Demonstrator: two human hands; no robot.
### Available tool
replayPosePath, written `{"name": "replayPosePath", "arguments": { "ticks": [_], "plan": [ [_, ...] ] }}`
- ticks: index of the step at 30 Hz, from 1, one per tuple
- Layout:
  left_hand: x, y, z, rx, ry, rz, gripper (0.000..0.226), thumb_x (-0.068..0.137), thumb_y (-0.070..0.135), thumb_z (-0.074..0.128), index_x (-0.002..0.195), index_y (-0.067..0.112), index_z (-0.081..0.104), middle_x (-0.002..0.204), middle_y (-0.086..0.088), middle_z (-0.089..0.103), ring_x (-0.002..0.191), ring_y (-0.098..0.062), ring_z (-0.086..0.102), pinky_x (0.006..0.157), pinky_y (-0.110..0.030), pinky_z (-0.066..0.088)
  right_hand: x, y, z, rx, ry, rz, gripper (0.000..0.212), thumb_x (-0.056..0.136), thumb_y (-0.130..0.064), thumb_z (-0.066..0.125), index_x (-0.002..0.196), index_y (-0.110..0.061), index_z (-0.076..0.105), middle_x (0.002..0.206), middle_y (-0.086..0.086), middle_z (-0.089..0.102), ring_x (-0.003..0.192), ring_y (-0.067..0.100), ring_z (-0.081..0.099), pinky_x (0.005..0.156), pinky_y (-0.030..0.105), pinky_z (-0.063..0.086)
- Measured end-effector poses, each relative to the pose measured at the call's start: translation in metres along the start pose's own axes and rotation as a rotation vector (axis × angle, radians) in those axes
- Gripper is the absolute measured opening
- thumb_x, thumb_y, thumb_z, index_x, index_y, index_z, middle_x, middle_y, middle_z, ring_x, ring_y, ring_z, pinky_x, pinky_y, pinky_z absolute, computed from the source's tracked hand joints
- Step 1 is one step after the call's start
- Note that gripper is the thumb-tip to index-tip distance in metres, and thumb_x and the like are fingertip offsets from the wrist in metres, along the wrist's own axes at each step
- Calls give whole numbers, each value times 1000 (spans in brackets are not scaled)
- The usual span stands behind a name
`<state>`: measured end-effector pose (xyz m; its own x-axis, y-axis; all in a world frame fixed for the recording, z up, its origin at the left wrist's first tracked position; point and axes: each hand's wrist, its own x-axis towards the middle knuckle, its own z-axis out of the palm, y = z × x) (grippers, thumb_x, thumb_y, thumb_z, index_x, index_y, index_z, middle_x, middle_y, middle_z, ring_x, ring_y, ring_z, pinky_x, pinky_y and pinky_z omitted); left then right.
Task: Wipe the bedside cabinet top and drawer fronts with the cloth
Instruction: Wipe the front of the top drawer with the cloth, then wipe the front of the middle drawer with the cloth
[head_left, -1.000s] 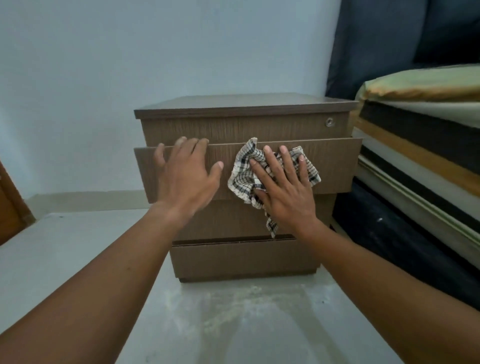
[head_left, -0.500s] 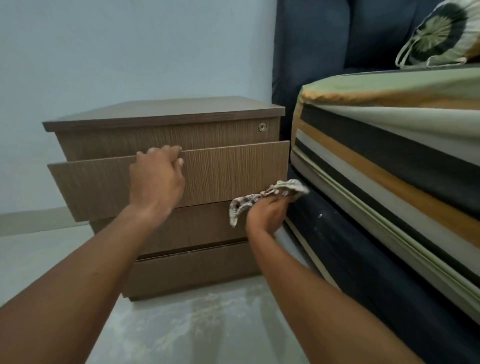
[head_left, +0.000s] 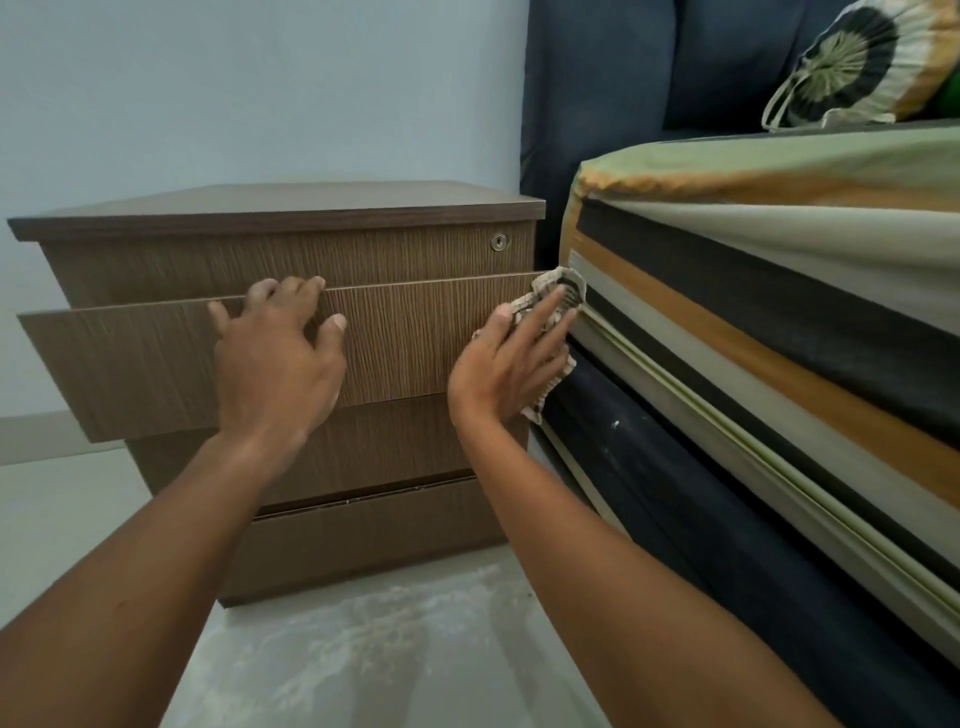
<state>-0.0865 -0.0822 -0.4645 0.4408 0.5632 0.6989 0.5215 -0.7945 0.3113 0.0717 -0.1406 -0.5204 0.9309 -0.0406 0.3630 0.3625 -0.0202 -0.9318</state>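
The checked cloth (head_left: 551, 332) is pressed against the right end of the pulled-out drawer front (head_left: 410, 338), wrapped over that end's edge, so that part of it sits in the narrow gap between the drawer and the bed's mattress (head_left: 779, 291). The right hand (head_left: 511, 364) lies flat over the cloth with its fingers stretched out and pointing up toward the drawer's top right corner, holding the cloth to the wood by pressure of the palm and fingers; a strip of cloth hangs out below the heel of the hand. The left hand (head_left: 278, 364) is spread open near the middle of the same drawer front, its fingertips hooked over the top edge and the thumb resting on the face. This drawer stands out beyond the rest of the bedside cabinet (head_left: 270, 208), under the top panel with a small round lock (head_left: 499, 241) near its right edge. Two more drawer fronts sit below. The cabinet stands on a pale floor (head_left: 363, 649), just beside the striped mattress, with a pillow (head_left: 852, 62) above against a dark blue headboard (head_left: 597, 78).
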Motion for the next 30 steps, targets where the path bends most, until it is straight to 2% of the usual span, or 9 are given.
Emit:
{"name": "replayPosePath", "arguments": {
  "ticks": [4, 8, 11, 14, 18, 21, 24, 27, 30],
  "plan": [
    [0, -1, 1, 3, 13, 2, 48, 98, 35, 49, 140, 11, 52, 139, -7, 56, 140, -27, 37, 118, -59, 11, -10, 16, 1, -175, -86, -195, 75, 97, -65, 21, 160, -38, -8, 168, -3, -18, 154, 33, -14, 122, 59, -2],
    [0, -1, 4, -5, 32, 1, 49, 97, 37, 51, 139, 12, 53, 140, -7, 55, 141, -26, 36, 119, -57, 10, -17, 34, 2, -466, -178, -538, 62, 105, -54, 25, 157, -44, -6, 166, -3, -17, 151, 38, -20, 119, 67, -7],
    [-1, -2, 6, 1, 40, 9, 51, 96, 37, 53, 140, 12, 52, 141, -6, 54, 141, -26, 36, 120, -56, 8, -30, 52, 9, -606, -253, -980, 53, 105, -48, 32, 157, -44, 20, 167, -4, 4, 154, 38, -2, 119, 70, 4],
    [-1, -6, 5, 14, 45, 26, 52, 95, 37, 54, 141, 13, 51, 143, -6, 53, 141, -26, 36, 119, -57, 6, -25, 52, 13, -651, -247, -1095, 51, 103, -49, 44, 152, -42, 33, 161, 3, 30, 152, 39, 13, 116, 71, 11],
    [-2, -9, 7, 28, 46, 58, 52, 94, 33, 56, 142, 13, 50, 141, -3, 55, 141, -25, 36, 119, -57, 3, 7, 33, 16, -580, -26, -846, 55, 101, -59, 30, 153, -41, 30, 165, 8, 13, 151, 40, 10, 119, 68, 3],
    [-2, -9, 10, 25, 55, 64, 55, 91, 29, 59, 142, 12, 49, 138, -3, 55, 140, -25, 36, 119, -58, 6, 18, 34, 12, -381, 97, -581, 53, 104, -49, 34, 154, -31, 37, 163, 12, 25, 150, 41, 17, 120, 60, 14],
    [0, -12, 13, 38, 30, 78, 59, 90, 26, 60, 145, 11, 46, 139, -3, 54, 142, -27, 33, 118, -61, 6, 13, 46, 10, -105, 111, -358, 50, 107, -34, 36, 156, -24, 34, 159, 9, 31, 142, 27, 32, 111, 39, 33],
    [3, -17, 15, 88, -34, 91, 66, 89, 27, 60, 149, 13, 37, 145, -2, 47, 146, -28, 24, 117, -63, 3, 4, 60, 9, 68, 59, -159, 46, 109, -33, 31, 154, -22, 34, 153, 1, 35, 120, 9, 46, 93, 30, 48],
    [6, -21, 18, 126, -81, 100, 75, 89, 29, 60, 154, 13, 26, 153, -3, 36, 150, -28, 15, 117, -65, 2, 1, 67, 2, 67, 26, -162, 43, 110, -27, 33, 150, -16, 42, 151, -1, 38, 109, -11, 42, 84, 7, 38]
  ]
}}
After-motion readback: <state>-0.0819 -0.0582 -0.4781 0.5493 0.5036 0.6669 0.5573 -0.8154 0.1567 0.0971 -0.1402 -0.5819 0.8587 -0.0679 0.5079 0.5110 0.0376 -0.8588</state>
